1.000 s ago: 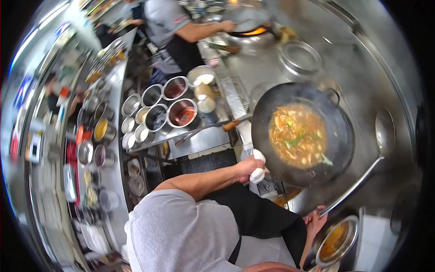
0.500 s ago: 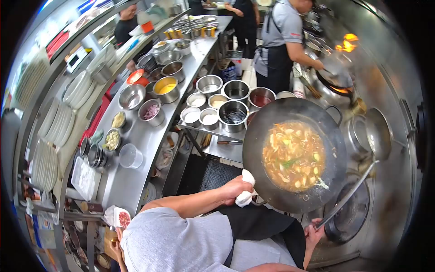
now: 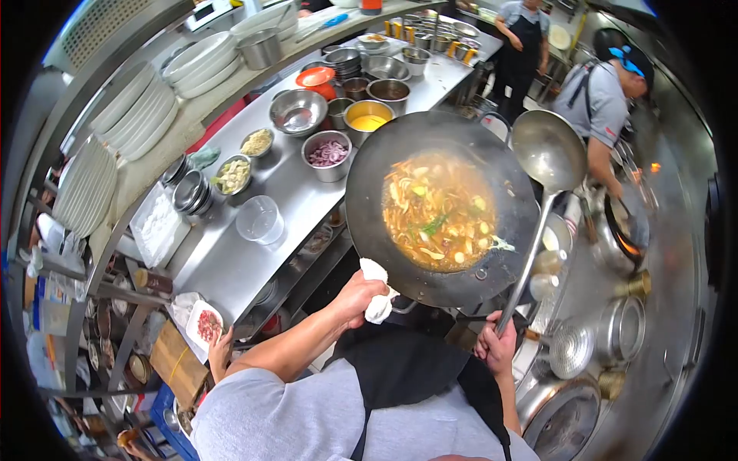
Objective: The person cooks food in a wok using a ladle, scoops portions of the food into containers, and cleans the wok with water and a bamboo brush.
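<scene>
In the head view, my left hand (image 3: 360, 298) clenches a white cloth (image 3: 377, 288) at the near rim of the wok (image 3: 373, 173), whose saucy food (image 3: 434, 211) pools mid-bowl. My right hand (image 3: 496, 346) grips the ladle (image 3: 548, 150), bowl beyond the wok's rim; I'd best keep the wok level and the cloth between skin and metal.

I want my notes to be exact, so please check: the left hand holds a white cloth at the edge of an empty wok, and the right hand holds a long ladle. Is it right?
Not quite: the wok is not empty. The head view shows saucy food in it. The left hand, white cloth, right hand and long ladle are as you say.
</scene>
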A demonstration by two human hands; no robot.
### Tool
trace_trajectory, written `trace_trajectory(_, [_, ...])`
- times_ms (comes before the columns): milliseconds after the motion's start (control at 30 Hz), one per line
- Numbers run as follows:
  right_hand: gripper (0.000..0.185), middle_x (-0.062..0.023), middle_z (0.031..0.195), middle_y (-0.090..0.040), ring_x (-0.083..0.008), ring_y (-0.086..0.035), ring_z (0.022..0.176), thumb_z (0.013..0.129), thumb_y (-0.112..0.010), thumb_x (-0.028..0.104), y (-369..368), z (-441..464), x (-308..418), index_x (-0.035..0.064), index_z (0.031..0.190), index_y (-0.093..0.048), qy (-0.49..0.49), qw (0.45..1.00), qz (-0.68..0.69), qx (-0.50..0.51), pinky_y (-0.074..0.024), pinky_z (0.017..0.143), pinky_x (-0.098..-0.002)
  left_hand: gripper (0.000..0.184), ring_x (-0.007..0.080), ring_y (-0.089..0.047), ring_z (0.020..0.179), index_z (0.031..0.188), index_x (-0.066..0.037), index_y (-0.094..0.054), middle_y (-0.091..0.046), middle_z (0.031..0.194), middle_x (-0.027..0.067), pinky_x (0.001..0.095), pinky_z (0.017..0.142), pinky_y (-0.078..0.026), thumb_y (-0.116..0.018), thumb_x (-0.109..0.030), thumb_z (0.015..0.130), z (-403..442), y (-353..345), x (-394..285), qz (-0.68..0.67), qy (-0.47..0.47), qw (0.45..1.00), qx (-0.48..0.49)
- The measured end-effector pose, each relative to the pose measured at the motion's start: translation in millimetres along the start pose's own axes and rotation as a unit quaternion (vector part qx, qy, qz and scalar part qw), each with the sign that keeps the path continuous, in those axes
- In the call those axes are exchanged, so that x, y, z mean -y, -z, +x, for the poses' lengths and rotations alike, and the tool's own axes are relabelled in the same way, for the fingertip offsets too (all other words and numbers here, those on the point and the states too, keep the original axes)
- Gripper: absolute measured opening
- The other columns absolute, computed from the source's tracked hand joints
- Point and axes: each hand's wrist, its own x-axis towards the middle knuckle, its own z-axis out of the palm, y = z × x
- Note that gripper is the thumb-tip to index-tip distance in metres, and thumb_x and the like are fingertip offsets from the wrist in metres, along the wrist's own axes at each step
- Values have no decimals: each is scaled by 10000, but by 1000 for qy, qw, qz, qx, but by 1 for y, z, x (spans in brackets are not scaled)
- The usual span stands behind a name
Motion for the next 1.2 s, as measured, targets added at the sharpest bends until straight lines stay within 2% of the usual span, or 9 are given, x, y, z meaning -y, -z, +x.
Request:
trace_trajectory(67, [218, -8, 591, -412, -81, -380, 397, 900, -578, 88, 6, 30, -2, 62, 1054, -425, -56, 997, 19, 50, -327, 367, -229, 256, 197, -625, 662, 1002, 21, -541, -609, 791, 109, 321, 543, -504, -570, 9, 747, -1, -2, -4, -59, -35, 997, -39])
trace_trajectory(267, [246, 2, 581, -396, -77, -337, 389, 896, -603, 104, 26, 119, 8, 77, 1059, -421, -121, 981, -14, 150, -318, 359, -225, 240, 213, -629, 680, 990, 33, -537, -606, 822, 118, 335, 566, -515, -571, 31, 753, 11, -8, 5, -154, -83, 973, -151])
trace_trajectory(500, [230, -6, 595, -419, -78, -362, 376, 891, -563, 53, 43, 229, 48, 54, 1079, -429, -113, 945, -65, 301, -312, 334, -216, 239, 212, -638, 692, 989, 40, -589, -631, 831, 122, 336, 598, -522, -576, 44, 749, 10, -57, 20, -259, -144, 926, -233])
trace_trajectory(700, [239, 18, 594, -391, -60, -330, 368, 889, -565, 62, 20, 291, 66, 55, 1078, -420, -143, 904, -80, 394, -315, 325, -207, 242, 208, -638, 690, 994, 35, -579, -628, 836, 117, 330, 596, -516, -570, 25, 753, -7, -101, 34, -311, -186, 878, -312])
trace_trajectory(833, [245, 20, 566, -360, -59, -311, 355, 909, -580, 108, -18, 310, 66, 52, 1089, -423, -160, 855, -79, 486, -287, 313, -205, 289, 222, -643, 711, 1023, 46, -549, -627, 869, 149, 319, 591, -524, -576, 5, 738, -30, -128, 51, -356, -205, 828, -383])
trace_trajectory(900, [263, 23, 552, -348, -61, -312, 355, 933, -594, 160, -36, 315, 61, 49, 1106, -430, -161, 825, -76, 536, -287, 320, -203, 251, 216, -640, 686, 992, 27, -544, -614, 831, 132, 325, 560, -523, -576, 14, 743, -43, -139, 60, -367, -223, 806, -408])
trace_trajectory(1033, [291, 21, 568, -361, -60, -325, 368, 937, -585, 151, -81, 298, 57, 43, 1159, -431, -178, 765, -72, 614, -307, 332, -205, 247, 211, -638, 664, 989, 18, -537, -609, 809, 121, 337, 544, -527, -573, 23, 745, -73, -157, 81, -396, -265, 746, -465])
trace_trajectory(1133, [409, 3, 641, -420, -62, -384, 402, 921, -579, 99, -104, 264, 63, 32, 1280, -395, -177, 733, -109, 647, -345, 361, -214, 268, 211, -638, 672, 1007, 26, -538, -617, 826, 124, 341, 563, -529, -566, 25, 741, -88, -165, 97, -407, -291, 716, -486])
trace_trajectory(1200, [479, -2, 680, -438, -67, -397, 400, 919, -570, 75, -113, 251, 62, 33, 1348, -361, -174, 718, -106, 665, -368, 370, -217, 201, 215, -634, 642, 950, 3, -525, -592, 764, 117, 324, 534, -509, -573, 14, 755, -95, -170, 110, -412, -308, 678, -526])
